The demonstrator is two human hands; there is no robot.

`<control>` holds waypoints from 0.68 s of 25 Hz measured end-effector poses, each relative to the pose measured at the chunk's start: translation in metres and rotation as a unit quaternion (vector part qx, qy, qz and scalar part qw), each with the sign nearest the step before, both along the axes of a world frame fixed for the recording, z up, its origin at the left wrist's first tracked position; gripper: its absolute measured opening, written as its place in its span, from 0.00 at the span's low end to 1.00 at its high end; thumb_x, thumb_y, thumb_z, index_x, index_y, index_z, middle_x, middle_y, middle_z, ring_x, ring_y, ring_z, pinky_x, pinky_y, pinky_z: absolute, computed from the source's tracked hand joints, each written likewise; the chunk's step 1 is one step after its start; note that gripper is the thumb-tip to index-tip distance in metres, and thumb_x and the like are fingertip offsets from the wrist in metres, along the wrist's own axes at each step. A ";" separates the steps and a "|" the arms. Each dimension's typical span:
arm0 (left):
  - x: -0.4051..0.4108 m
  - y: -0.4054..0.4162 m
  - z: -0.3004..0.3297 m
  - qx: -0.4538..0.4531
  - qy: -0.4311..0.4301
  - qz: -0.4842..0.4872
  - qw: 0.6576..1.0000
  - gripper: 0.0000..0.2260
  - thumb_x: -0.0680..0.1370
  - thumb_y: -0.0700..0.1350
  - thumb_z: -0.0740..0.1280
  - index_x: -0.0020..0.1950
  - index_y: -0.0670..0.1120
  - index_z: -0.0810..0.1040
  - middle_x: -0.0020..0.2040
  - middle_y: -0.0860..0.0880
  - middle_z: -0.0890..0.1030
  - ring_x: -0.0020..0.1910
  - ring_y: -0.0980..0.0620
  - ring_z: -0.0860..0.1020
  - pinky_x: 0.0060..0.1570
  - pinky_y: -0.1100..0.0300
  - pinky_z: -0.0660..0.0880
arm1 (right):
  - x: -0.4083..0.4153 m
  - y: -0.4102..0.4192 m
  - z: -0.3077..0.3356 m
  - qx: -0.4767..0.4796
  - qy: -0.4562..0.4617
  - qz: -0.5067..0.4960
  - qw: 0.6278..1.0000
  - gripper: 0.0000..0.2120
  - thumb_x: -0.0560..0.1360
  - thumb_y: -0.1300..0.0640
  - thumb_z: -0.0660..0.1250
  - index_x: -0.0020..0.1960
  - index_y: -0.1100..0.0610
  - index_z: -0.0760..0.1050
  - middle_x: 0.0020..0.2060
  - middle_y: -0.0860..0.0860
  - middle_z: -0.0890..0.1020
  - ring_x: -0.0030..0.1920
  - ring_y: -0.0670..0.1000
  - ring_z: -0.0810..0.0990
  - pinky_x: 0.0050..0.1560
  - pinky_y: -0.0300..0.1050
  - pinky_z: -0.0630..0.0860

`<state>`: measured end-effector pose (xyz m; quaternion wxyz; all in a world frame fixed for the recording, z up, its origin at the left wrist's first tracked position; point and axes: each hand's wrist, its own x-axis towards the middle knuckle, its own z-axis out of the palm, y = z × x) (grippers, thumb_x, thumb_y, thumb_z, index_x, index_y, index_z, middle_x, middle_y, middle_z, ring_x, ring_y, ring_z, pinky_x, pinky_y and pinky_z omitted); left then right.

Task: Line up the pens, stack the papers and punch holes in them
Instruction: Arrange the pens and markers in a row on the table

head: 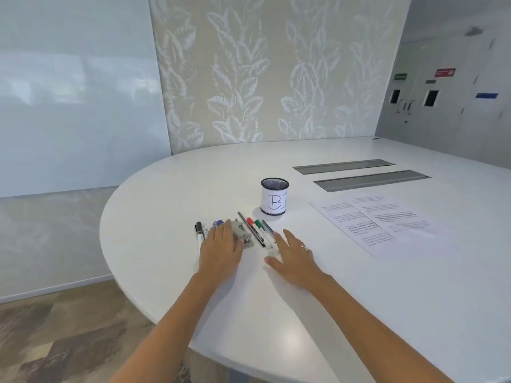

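Observation:
Several pens and markers lie side by side on the white table (304, 313): a black-capped marker (199, 230) at the left, a blue-capped one (219, 223) partly under my left hand (221, 248), then a thin black pen (247, 226), a red-capped marker (255, 230) and a green-capped marker (261, 230). A grey metal hole punch (243, 233) sits among them, and my left hand rests flat over its left side. My right hand (294, 257) lies flat, fingers apart, touching the right end of the pen row. Printed papers (373, 222) overlap loosely to the right.
A black mesh pen cup (274, 196) with a white label marked "B" stands just behind the pens. Two grey cable hatches (359, 175) are set into the tabletop farther back. The table's curved edge runs close on the left, with floor below.

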<state>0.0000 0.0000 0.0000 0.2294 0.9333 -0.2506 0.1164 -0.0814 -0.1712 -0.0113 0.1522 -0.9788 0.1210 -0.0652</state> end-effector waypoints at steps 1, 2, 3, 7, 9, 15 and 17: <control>0.008 -0.004 -0.001 0.002 0.001 0.004 1.000 0.25 0.81 0.50 0.55 0.76 0.42 0.58 0.75 0.44 0.65 0.76 0.45 0.59 0.71 0.49 0.59 | 0.008 -0.002 -0.002 0.006 -0.006 0.007 1.000 0.34 0.77 0.39 0.57 0.77 0.48 0.49 0.78 0.52 0.49 0.76 0.57 0.53 0.71 0.57 0.55; 0.016 -0.008 -0.002 0.007 0.000 0.003 1.000 0.25 0.81 0.50 0.54 0.76 0.42 0.57 0.75 0.44 0.64 0.76 0.45 0.58 0.71 0.49 0.58 | 0.017 -0.006 -0.003 0.012 -0.009 0.013 1.000 0.34 0.76 0.38 0.57 0.77 0.47 0.49 0.78 0.52 0.49 0.77 0.56 0.52 0.72 0.56 0.55; 0.024 -0.012 -0.005 0.016 -0.004 0.002 1.000 0.25 0.81 0.51 0.53 0.77 0.43 0.56 0.76 0.45 0.64 0.77 0.45 0.57 0.71 0.49 0.57 | 0.026 -0.010 -0.005 0.013 -0.009 0.020 1.000 0.34 0.76 0.37 0.57 0.77 0.46 0.49 0.78 0.52 0.50 0.77 0.55 0.51 0.73 0.55 0.54; 0.042 -0.020 -0.013 0.051 -0.015 -0.004 0.999 0.25 0.82 0.52 0.52 0.76 0.43 0.58 0.76 0.45 0.63 0.76 0.46 0.58 0.72 0.48 0.55 | 0.061 -0.016 -0.009 0.012 -0.018 0.061 0.998 0.32 0.76 0.38 0.57 0.77 0.44 0.52 0.78 0.51 0.52 0.77 0.51 0.52 0.74 0.52 0.53; 0.046 -0.021 -0.017 0.070 -0.030 -0.004 0.997 0.22 0.82 0.51 0.51 0.74 0.45 0.61 0.75 0.45 0.65 0.76 0.48 0.58 0.72 0.47 0.54 | 0.075 -0.016 -0.006 0.009 -0.022 0.080 0.996 0.29 0.78 0.42 0.56 0.77 0.45 0.53 0.78 0.50 0.52 0.77 0.51 0.52 0.74 0.51 0.54; 0.049 -0.025 -0.021 0.090 -0.043 -0.017 0.995 0.21 0.83 0.51 0.47 0.74 0.47 0.61 0.74 0.49 0.65 0.77 0.52 0.55 0.74 0.43 0.46 | 0.093 -0.018 -0.008 -0.024 -0.016 0.141 0.990 0.26 0.82 0.52 0.48 0.78 0.51 0.46 0.78 0.51 0.51 0.77 0.50 0.49 0.75 0.48 0.54; 0.049 -0.027 -0.019 0.103 -0.032 -0.004 0.994 0.22 0.83 0.53 0.46 0.75 0.46 0.58 0.76 0.47 0.63 0.78 0.51 0.54 0.75 0.44 0.42 | 0.090 -0.020 -0.011 -0.040 -0.019 0.139 0.989 0.26 0.82 0.53 0.48 0.78 0.53 0.45 0.78 0.52 0.50 0.78 0.50 0.48 0.74 0.47 0.55</control>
